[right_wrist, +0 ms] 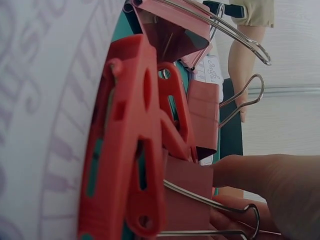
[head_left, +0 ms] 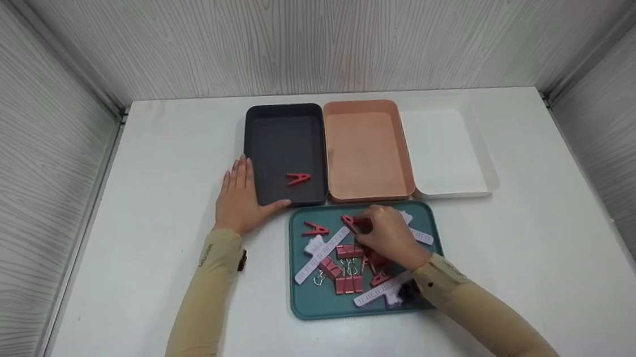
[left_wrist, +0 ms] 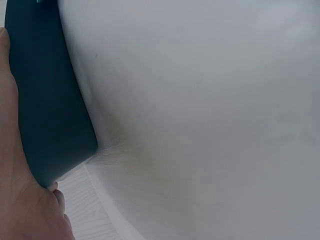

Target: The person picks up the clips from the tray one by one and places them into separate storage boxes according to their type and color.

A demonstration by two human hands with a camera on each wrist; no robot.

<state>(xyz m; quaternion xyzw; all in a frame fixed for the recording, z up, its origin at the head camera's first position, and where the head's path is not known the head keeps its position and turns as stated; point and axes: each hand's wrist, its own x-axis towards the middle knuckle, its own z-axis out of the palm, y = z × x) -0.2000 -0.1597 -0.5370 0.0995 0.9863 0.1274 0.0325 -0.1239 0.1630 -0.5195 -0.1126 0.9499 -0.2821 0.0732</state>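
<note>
My left hand (head_left: 239,204) lies with straight fingers along the left side of the black tray (head_left: 256,115), its thumb at the front edge. One red clothespin (head_left: 298,178) sits inside that tray. Over the green tray (head_left: 311,309), my right hand (head_left: 388,232) pinches another red clothespin (head_left: 347,220) between thumb and fingers. Around it are a loose red clothespin (head_left: 315,228), several pinkish-red binder clips (head_left: 349,285) and white ruler-shaped clips (head_left: 321,256). In the right wrist view, red clothespins (right_wrist: 127,135) and a binder clip (right_wrist: 204,115) loom close, with the right hand (right_wrist: 270,185) at lower right.
An orange tray (head_left: 363,107) stands between the black tray and a white tray (head_left: 490,170), in a row behind the green one. White table (head_left: 526,230) surface extends on both sides. Grey wood-grain panels (head_left: 329,35) wall the back and sides.
</note>
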